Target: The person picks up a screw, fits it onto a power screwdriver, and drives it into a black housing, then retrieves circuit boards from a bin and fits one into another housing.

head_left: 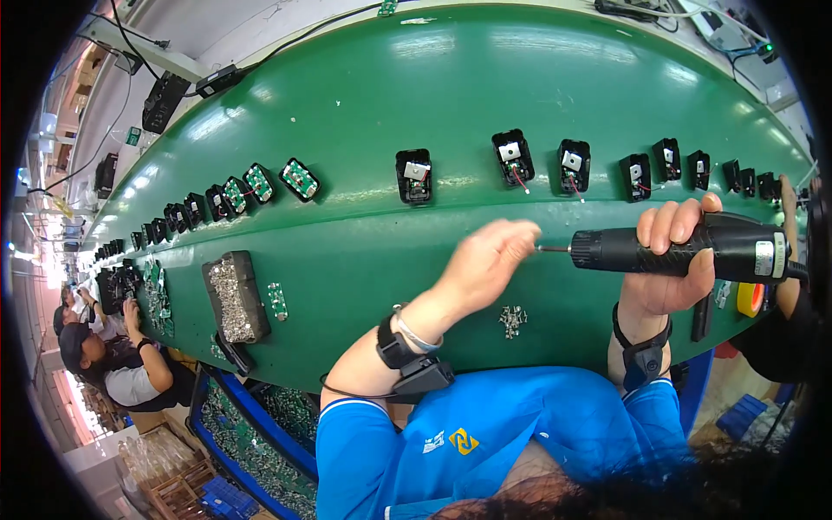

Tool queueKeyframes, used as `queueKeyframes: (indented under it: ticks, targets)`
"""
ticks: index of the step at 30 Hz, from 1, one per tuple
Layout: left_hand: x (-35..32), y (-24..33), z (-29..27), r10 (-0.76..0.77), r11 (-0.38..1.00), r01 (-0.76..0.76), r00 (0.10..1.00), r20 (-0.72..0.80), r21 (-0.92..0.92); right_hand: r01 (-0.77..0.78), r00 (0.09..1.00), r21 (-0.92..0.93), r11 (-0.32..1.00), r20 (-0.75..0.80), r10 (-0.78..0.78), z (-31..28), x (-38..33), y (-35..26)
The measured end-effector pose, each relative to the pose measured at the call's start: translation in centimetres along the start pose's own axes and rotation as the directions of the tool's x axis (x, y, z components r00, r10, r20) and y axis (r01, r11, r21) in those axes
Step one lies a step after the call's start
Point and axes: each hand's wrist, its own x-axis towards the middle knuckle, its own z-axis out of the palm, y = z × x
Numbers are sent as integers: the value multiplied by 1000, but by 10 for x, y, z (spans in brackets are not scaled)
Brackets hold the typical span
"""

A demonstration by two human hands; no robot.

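My right hand (pixel 666 289) is wrapped round a black electric screwdriver (pixel 614 250), held level above the green bench with its bit pointing left. At the tip of that bit, the fingers of my left hand (pixel 485 267) are pinched together; whatever they hold is hidden. Below and between my hands lies a small pile of screws (pixel 512 321). Beyond my hands stand open black plastic housings, among them one with a white part inside (pixel 414 177), another with red wires (pixel 513 159) and a third (pixel 574 166).
A dark tray of small metal parts (pixel 234 297) sits left, beside a green circuit board (pixel 277 302). Rows of housings run along the green bench (pixel 364 104). A blue-rimmed bin of boards (pixel 260 416) stands below. Yellow tape (pixel 748 299) lies right. Co-workers sit at far left.
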Motion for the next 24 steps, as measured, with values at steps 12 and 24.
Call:
queueKeyframes:
  ticks: [12,24]
  targets:
    - [69,-24,-28,293,705,-223,956,10,673,156,988,-241,958,41,-150,-5,44,75]
    - [82,-44,-32,301,824,-238,953,-40,514,149,988,-322,935,89,-126,-5,46,108]
